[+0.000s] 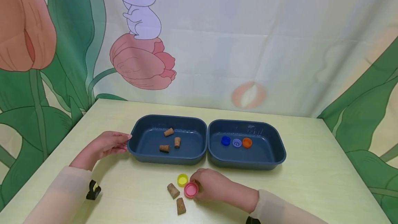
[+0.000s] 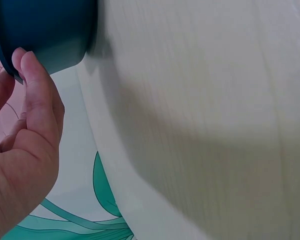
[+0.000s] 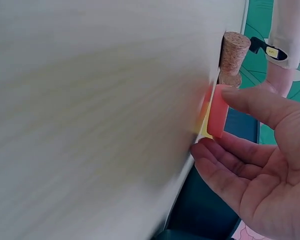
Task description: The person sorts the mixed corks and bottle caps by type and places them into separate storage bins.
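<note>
Between thumb and fingers, my right hand (image 1: pixel 214 184) pinches a pink bottle cap (image 1: pixel 191 189) just over the table. The cap shows edge-on as a pink strip (image 3: pixel 218 111) in the right wrist view. A yellow cap (image 1: pixel 182 180) lies beside it, and two corks, one upper (image 1: pixel 173 190) and one lower (image 1: pixel 181 206), lie to its left. My left hand (image 1: pixel 109 143) holds the rim of the left blue tray (image 1: pixel 168 159) at its left end, thumb and fingertips on either side of the edge in the left wrist view (image 2: pixel 32 115).
Three corks, among them one cork (image 1: pixel 177 142), lie in the left tray. The right blue tray (image 1: pixel 245 164) stands against it and holds a dark blue cap (image 1: pixel 225 140), a lilac cap (image 1: pixel 237 143) and an orange cap (image 1: pixel 247 142). A printed curtain (image 1: pixel 211 51) hangs behind the table.
</note>
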